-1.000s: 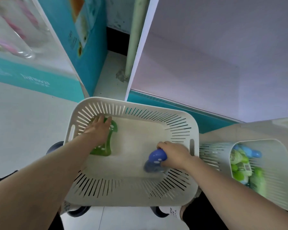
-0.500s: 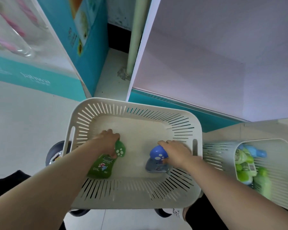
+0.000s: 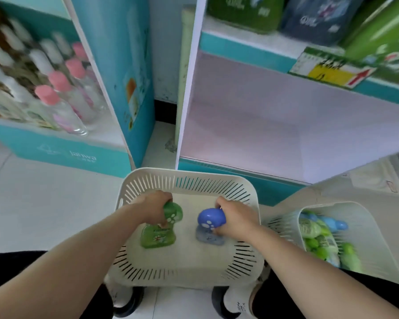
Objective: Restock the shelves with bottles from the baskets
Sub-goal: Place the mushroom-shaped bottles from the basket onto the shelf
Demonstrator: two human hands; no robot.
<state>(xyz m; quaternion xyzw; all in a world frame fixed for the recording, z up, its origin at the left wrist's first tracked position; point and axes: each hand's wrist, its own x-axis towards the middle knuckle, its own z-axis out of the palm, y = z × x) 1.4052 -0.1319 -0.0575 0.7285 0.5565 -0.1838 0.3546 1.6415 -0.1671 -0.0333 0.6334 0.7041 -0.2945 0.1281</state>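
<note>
Two white slotted baskets sit on the floor here. In the near basket (image 3: 187, 180) there are just two bottles, one per hand. The left hand (image 3: 156, 206) has its fingers curled round the neck of the green bottle (image 3: 158, 236), just under its paw-print cap. The right hand (image 3: 236, 221) wraps the neck and rounded cap of the blue bottle (image 3: 209, 236). Both bottles stand upright near the middle of the basket floor, a little apart; I cannot tell whether their bases touch it. The second basket (image 3: 378, 238), off to the right, holds a heap of green and blue bottles (image 3: 320, 240), too jumbled to count. Just behind the near basket is the low white shelf (image 3: 240, 125). The left shelving carries rows of clear bottles (image 3: 55, 97), at least four with pink caps.
</note>
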